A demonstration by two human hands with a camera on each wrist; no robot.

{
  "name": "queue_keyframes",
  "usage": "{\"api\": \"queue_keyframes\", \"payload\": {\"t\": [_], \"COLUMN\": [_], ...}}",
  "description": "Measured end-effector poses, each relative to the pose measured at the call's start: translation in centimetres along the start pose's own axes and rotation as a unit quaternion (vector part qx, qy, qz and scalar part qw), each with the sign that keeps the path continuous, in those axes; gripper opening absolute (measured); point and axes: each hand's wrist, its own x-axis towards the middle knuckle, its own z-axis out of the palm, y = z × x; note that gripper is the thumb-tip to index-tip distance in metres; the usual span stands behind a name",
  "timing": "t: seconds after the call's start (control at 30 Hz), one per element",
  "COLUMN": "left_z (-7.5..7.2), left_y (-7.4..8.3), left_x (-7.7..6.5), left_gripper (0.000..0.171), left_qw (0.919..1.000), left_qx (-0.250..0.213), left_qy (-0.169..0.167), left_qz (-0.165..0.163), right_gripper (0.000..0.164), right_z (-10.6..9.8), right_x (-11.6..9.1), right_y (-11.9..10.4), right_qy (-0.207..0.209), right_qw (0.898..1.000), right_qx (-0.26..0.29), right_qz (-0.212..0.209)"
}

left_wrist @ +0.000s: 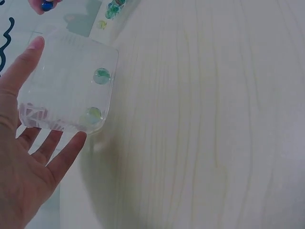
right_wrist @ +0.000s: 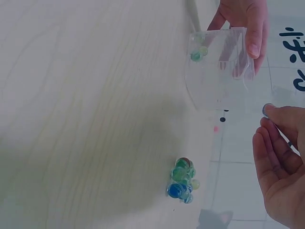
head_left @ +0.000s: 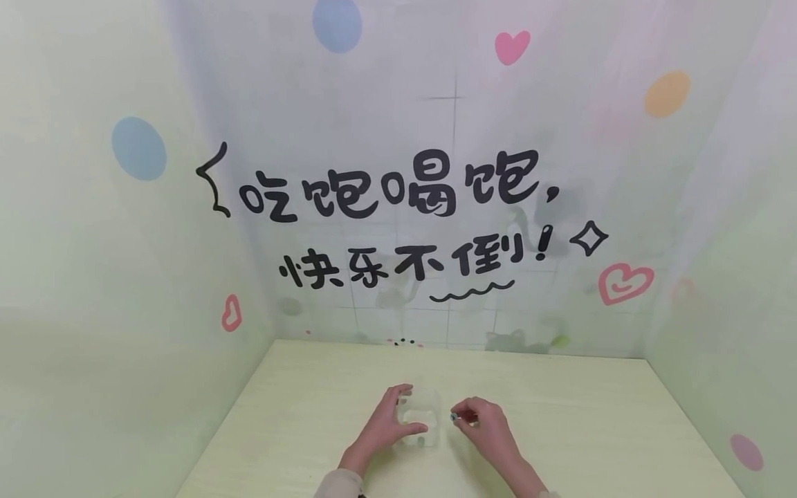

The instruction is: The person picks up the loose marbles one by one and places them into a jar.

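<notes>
My left hand (head_left: pixel 387 423) grips a clear plastic box (left_wrist: pixel 62 76), thumb on one side and fingers on the other. Inside the box, near one end, lie greenish glass marbles (left_wrist: pixel 101 76). To the right of the box, my right hand (head_left: pixel 488 427) pinches a blue marble (left_wrist: pixel 47 5) between thumb and fingertip. That marble is apart from the box and mostly covered by the fingers in the right wrist view. A small cluster of green and blue marbles (right_wrist: pixel 181 181) sits on the table, seen in the right wrist view; the head view does not show it.
The pale wood-grain table (head_left: pixel 311 387) carries the box and marbles. Behind it stands a printed backdrop (head_left: pixel 398 124) with dark lettering, dots and hearts, and similar panels (head_left: pixel 716 311) close in both sides.
</notes>
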Motion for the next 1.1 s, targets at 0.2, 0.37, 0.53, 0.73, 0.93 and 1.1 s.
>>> {"api": "queue_keyframes", "payload": {"t": [0.2,0.37,0.53,0.73,0.93,1.1], "left_z": [0.0,0.1,0.2,0.1,0.1,0.1], "left_y": [-0.1,0.0,0.0,0.2,0.5,0.5], "left_x": [0.0,0.0,-0.1,-0.1,-0.2,-0.2], "left_gripper": [0.085,0.085,0.085,0.086,0.086,0.085], "left_qw": [1.0,1.0,1.0,1.0,1.0,1.0], "left_qx": [-0.008,-0.009,-0.006,-0.002,-0.005,-0.004], "left_qy": [-0.002,0.001,0.002,0.002,0.001,0.002], "left_qz": [0.001,0.001,0.004,0.002,-0.003,-0.003], "right_gripper": [0.013,0.013,0.013,0.013,0.013,0.012], "right_z": [0.5,0.8,1.2,1.4,1.6,1.7], "right_x": [0.5,0.9,1.3,1.6,1.6,1.7], "right_y": [-0.5,-0.9,-1.2,-1.5,-1.6,-1.7], "right_qy": [0.006,0.003,-0.005,-0.012,-0.016,-0.018], "right_qw": [1.0,1.0,1.0,1.0,1.0,1.0], "right_qx": [0.002,0.004,0.008,0.0,-0.004,-0.006], "right_qz": [-0.015,-0.022,-0.024,-0.02,-0.021,-0.022]}}
